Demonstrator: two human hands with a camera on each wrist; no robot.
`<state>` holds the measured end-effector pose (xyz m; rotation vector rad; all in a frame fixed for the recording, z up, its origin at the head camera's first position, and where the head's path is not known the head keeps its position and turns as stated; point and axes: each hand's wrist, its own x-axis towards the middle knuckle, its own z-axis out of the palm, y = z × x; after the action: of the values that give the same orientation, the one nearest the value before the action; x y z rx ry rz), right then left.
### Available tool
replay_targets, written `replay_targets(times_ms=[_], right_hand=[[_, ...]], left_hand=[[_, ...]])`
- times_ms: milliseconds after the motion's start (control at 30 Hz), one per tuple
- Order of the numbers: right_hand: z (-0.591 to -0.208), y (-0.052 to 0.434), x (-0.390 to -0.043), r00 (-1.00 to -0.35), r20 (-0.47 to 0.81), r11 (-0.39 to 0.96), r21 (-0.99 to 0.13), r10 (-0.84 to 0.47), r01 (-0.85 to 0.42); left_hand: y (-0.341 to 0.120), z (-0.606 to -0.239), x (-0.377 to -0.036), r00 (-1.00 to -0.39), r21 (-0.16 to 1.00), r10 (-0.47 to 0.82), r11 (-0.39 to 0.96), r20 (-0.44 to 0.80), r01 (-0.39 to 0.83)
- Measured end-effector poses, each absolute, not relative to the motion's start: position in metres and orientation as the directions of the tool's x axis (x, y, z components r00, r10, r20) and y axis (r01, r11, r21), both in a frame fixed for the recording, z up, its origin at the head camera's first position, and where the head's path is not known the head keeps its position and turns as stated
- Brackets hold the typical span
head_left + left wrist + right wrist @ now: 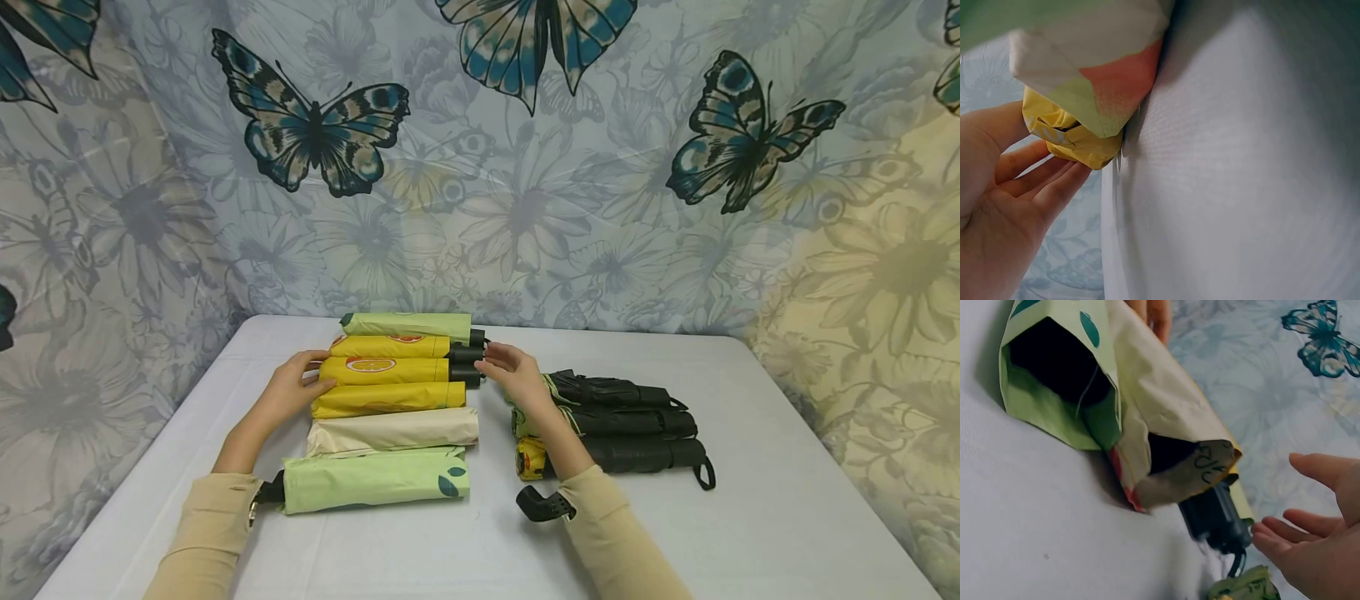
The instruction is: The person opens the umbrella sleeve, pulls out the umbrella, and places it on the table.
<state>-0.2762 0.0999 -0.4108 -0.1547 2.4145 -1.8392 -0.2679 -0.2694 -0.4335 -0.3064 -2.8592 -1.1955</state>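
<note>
Folded umbrellas lie side by side in a row on the left of the table. My left hand (291, 390) is at the left end of a yellow umbrella (405, 372) with an orange-slice print, thumb and fingers on either side of it. In the left wrist view the fingertips touch crumpled yellow fabric (1075, 134). My right hand (519, 377) is beside the black handles of the yellow umbrellas, fingers loosely bent. The right wrist view shows that hand's palm and spread fingers next to a black handle (1216, 519), with nothing between thumb and fingers.
Behind lies a pale green umbrella (405, 325). In front are a plain yellow umbrella (405, 400), a cream umbrella (397, 431) and a light green umbrella (367, 482). Several black umbrellas (637, 423) lie right of my right forearm. A butterfly-print cloth (525, 208) hangs behind the white table (787, 500).
</note>
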Motion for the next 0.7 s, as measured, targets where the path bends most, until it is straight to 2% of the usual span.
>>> replay_targets(times_ms=[200, 500, 700], right_hand=[[-0.419, 0.087, -0.277, -0.990, -0.072, 0.309, -0.950, -0.123, 0.030], [-0.425, 0.074, -0.276, -0.990, -0.106, 0.299, -0.951, -0.093, 0.074], [-0.426, 0.068, -0.274, -0.986, -0.143, 0.367, -0.924, -0.084, 0.103]], left_hand=[[-0.268, -0.433, -0.269, -0.982, 0.700, 0.163, 0.690, 0.099, 0.185], [-0.269, -0.435, -0.270, -0.983, 0.666, 0.152, 0.723, 0.108, 0.185], [-0.269, -0.436, -0.270, -0.984, 0.656, 0.143, 0.734, 0.101, 0.174]])
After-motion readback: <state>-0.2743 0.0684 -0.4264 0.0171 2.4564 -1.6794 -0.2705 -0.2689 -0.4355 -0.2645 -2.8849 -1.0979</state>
